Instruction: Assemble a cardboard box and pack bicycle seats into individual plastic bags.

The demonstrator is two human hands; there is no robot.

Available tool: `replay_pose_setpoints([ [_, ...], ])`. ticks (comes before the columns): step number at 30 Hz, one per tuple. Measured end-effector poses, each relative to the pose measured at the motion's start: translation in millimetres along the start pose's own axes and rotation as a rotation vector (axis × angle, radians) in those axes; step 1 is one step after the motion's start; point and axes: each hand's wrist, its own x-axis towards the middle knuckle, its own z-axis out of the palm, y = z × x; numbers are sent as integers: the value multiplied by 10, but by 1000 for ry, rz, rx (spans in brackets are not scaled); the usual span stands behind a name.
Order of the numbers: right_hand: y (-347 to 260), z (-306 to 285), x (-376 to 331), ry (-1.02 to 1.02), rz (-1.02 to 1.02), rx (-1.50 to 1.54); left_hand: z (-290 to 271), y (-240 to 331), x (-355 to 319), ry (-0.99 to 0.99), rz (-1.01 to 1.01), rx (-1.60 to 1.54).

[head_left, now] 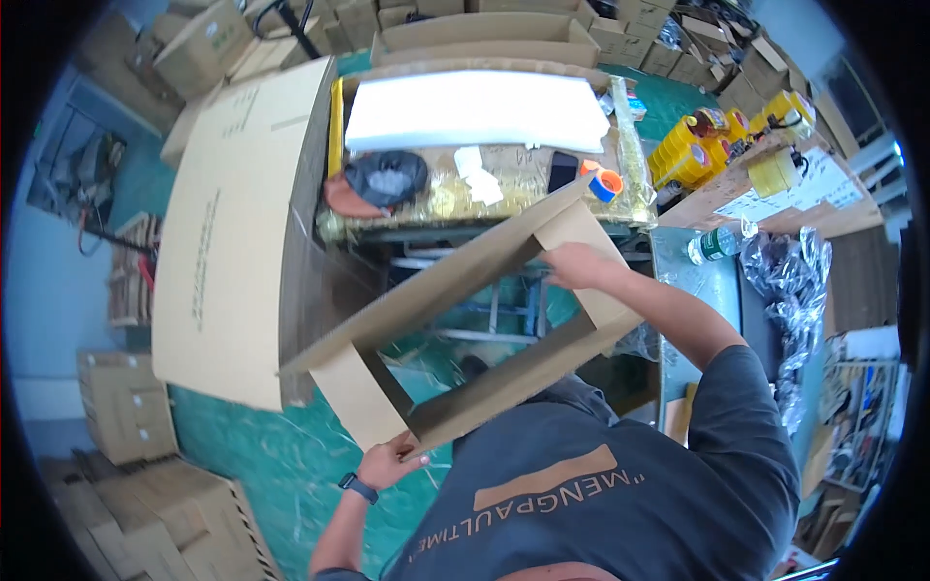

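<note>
I hold an unfolded cardboard box [441, 283] tilted in front of my body. Its flaps stand out, and the floor shows through its open middle. My left hand [387, 463], with a dark watch at the wrist, is closed on the box's near left corner. At the far right end, my right hand [578, 265] grips a short flap, its fingers curled over the inner edge. Beyond the box is a tape-covered worktable [528, 174]. On it lie a white sheet stack [475, 108], a dark cap [386, 177], a black phone [563, 170] and orange and blue tape rolls [605, 182].
A large flat carton [237, 232] stands upright left of the worktable. To the right, yellow tape rolls [683, 155] sit by a wooden board, near a plastic bottle [719, 243] and crumpled clear film [790, 281]. Stacked cartons [126, 407] stand at the left; others line the back.
</note>
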Motion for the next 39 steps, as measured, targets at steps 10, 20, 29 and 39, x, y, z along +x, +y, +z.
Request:
replay_pose_setpoints([
  [10, -368, -682, 755, 252, -275, -36, 132, -177, 1418, 1067, -182, 327],
  [20, 573, 684, -67, 663, -618, 125, 156, 1302, 1986, 1050, -73, 642],
  [29, 3162, 331, 763, 953, 605, 242, -129, 1463, 2421, 902, -11, 576],
  [39, 3335, 681, 431, 1208, 367, 543, -1125, 1443, 2694, 545, 258, 740],
])
